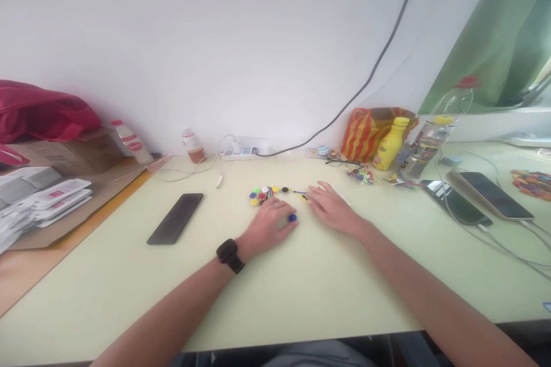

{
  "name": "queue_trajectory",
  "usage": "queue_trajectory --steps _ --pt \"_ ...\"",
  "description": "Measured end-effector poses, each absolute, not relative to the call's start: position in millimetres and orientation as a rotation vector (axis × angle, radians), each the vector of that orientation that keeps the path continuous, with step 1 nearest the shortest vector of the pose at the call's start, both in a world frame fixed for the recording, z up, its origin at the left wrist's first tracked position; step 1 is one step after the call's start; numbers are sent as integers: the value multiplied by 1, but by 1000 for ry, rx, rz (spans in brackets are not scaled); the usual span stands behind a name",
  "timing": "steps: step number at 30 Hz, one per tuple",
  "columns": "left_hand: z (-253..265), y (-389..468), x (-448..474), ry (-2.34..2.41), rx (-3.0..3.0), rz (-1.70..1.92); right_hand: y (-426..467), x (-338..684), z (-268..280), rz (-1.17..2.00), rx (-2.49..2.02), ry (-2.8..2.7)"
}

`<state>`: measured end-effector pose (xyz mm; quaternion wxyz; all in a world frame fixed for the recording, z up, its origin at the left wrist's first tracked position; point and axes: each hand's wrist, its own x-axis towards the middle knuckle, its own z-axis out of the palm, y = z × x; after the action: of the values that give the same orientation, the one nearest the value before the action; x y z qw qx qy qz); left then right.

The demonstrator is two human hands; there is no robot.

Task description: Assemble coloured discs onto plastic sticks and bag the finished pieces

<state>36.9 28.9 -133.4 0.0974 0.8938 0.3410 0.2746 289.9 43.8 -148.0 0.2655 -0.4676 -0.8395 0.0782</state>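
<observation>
My left hand (270, 225), with a dark watch on its wrist, rests low over the table. Its thumb and index finger close on a small blue disc (293, 218). Just beyond its knuckles lies a cluster of small coloured discs (262, 195) in yellow, green, white, red and blue, partly covered by the fingers. A black disc (284, 190) sits a little to the right of them. My right hand (332, 206) is open, fingers stretched out flat near the tabletop. Thin blue and yellow-black pieces (301, 194) lie by its fingertips; whether it touches them I cannot tell.
A black phone (175, 219) lies left on the pale table (275, 298). Behind are a drink bottle (194, 147) and a power strip (241, 149). At right stand a striped bag (359, 135), a yellow bottle (391, 144) and two charging phones (493, 195). Cardboard boxes (81, 152) fill the left.
</observation>
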Motion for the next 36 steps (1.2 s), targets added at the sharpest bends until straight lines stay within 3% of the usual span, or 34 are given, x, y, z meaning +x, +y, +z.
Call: queue_trajectory --steps 22,28,31,36 --pt "-125 22 35 867 2586 711 41 290 -140 278 -1246 -2243" --pt "-119 20 34 872 2597 869 24 288 -131 514 -1108 -2237" --pt "-117 21 33 848 2616 876 15 282 -119 658 -1050 -2273" --pt "-121 21 34 814 2622 733 -23 278 -68 621 -982 -1858"
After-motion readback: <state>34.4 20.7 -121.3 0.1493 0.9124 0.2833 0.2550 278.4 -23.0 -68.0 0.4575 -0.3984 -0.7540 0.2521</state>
